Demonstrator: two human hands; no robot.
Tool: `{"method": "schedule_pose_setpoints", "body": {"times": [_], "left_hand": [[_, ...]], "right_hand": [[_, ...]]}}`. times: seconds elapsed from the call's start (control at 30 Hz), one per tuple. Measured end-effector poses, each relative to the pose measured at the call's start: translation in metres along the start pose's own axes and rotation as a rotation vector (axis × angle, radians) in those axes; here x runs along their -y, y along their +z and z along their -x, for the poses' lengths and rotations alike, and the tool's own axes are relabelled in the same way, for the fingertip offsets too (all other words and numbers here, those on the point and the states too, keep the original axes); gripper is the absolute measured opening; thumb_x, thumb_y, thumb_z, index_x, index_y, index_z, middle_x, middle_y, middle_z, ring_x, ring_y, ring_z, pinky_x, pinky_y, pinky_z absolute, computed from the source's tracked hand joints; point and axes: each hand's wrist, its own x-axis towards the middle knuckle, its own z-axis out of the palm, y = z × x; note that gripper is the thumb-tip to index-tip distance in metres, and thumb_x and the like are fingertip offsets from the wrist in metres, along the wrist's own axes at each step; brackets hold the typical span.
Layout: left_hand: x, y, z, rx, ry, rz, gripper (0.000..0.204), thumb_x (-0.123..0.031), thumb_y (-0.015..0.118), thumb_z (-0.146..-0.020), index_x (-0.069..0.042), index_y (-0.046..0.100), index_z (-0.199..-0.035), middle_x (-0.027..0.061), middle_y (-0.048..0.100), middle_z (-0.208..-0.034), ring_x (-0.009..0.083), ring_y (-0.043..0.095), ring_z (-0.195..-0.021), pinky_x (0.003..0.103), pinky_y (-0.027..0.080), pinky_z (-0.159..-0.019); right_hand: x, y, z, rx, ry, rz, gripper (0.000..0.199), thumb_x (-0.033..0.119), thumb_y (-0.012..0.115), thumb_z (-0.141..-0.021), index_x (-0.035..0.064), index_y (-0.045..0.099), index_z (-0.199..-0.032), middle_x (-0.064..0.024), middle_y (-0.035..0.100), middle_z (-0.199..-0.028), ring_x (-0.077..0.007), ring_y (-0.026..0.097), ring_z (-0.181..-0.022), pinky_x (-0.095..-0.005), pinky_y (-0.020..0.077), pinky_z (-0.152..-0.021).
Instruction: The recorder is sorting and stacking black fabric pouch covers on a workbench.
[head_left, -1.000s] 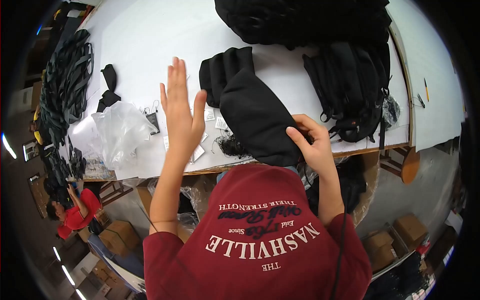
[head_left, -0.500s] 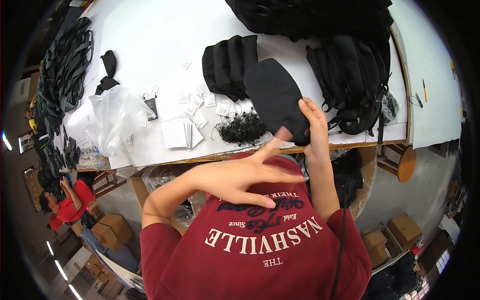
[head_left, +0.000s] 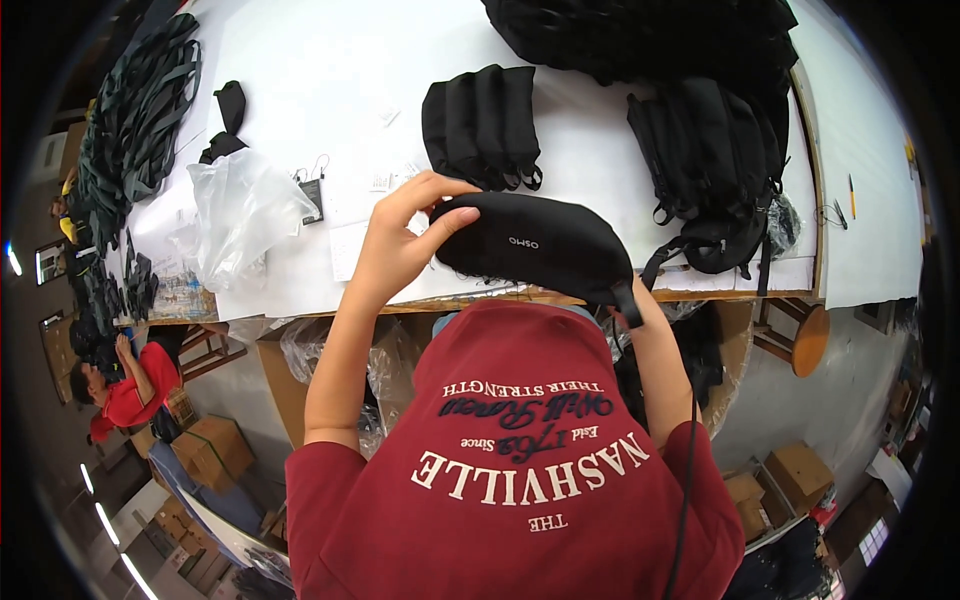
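A black, rounded, elongated fabric pouch (head_left: 540, 243) with small white lettering is stretched sideways over the table's near edge. My left hand (head_left: 408, 232) pinches its left end, thumb in front and fingers over the top. At the pouch's right end is my right hand (head_left: 646, 302), its fingers hidden behind the fabric; a short black strap tab hangs there. Just beyond the pouch lies a row of similar black pouches (head_left: 480, 120). The pouch covers most of a tangle of thin black strings on the table.
Black bags (head_left: 710, 160) are heaped at the right, below a larger black pile (head_left: 640, 35). A clear plastic bag (head_left: 245, 215), a small black tag (head_left: 312, 200) and dark straps (head_left: 140, 110) lie leftward. A wooden stool (head_left: 805, 340) stands right; a co-worker in red (head_left: 145, 385) is far left.
My left hand has risen from in front of my shirt and taken the pouch's left end. The pouch has turned from upright to sideways, showing its lettered face.
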Motion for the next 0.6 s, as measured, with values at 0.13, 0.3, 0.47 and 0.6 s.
{"method": "schedule_pose_setpoints", "body": {"times": [0.13, 0.3, 0.47, 0.6], "left_hand": [[0.006, 0.006, 0.017, 0.089, -0.222, 0.011, 0.018, -0.017, 0.069, -0.086, -0.001, 0.068, -0.094, 0.0038, 0.063, -0.081, 0.0125, 0.054, -0.071, 0.025, 0.043, -0.064], [0.012, 0.014, 0.036, 0.159, -0.427, 0.236, 0.033, -0.011, 0.067, -0.088, -0.004, 0.058, -0.119, 0.0015, 0.059, -0.098, 0.0089, 0.053, -0.083, 0.023, 0.043, -0.072], [0.019, 0.019, 0.059, 0.176, -0.306, 0.459, 0.039, -0.007, 0.069, -0.086, -0.007, 0.055, -0.122, 0.0033, 0.054, -0.107, 0.0090, 0.053, -0.089, 0.022, 0.044, -0.074], [0.012, 0.015, 0.071, 0.097, -0.261, 0.377, 0.016, 0.000, 0.071, -0.079, -0.005, 0.072, -0.094, 0.0016, 0.049, -0.101, 0.0095, 0.051, -0.092, 0.022, 0.044, -0.072]], "right_hand": [[0.014, 0.011, 0.011, -0.233, -0.364, -0.121, 0.041, 0.029, 0.045, -0.099, 0.0062, 0.050, -0.133, -0.0128, 0.063, -0.115, -0.0167, 0.062, -0.099, -0.0239, 0.0494, -0.082], [0.006, 0.011, 0.016, -0.302, -0.520, 0.574, 0.033, 0.012, 0.069, -0.087, 0.0045, 0.058, -0.118, -0.0043, 0.062, -0.109, -0.0108, 0.058, -0.095, -0.0235, 0.0448, -0.084], [-0.004, 0.008, 0.020, -0.376, -0.563, 0.561, 0.015, 0.008, 0.068, -0.087, 0.0042, 0.065, -0.102, -0.0019, 0.062, -0.097, -0.0078, 0.056, -0.086, -0.0214, 0.0435, -0.076], [0.005, 0.004, 0.031, -0.279, -0.703, 0.687, 0.012, 0.004, 0.073, -0.077, 0.0016, 0.068, -0.087, -0.0044, 0.060, -0.089, -0.0141, 0.056, -0.081, -0.0246, 0.0430, -0.073]]}}
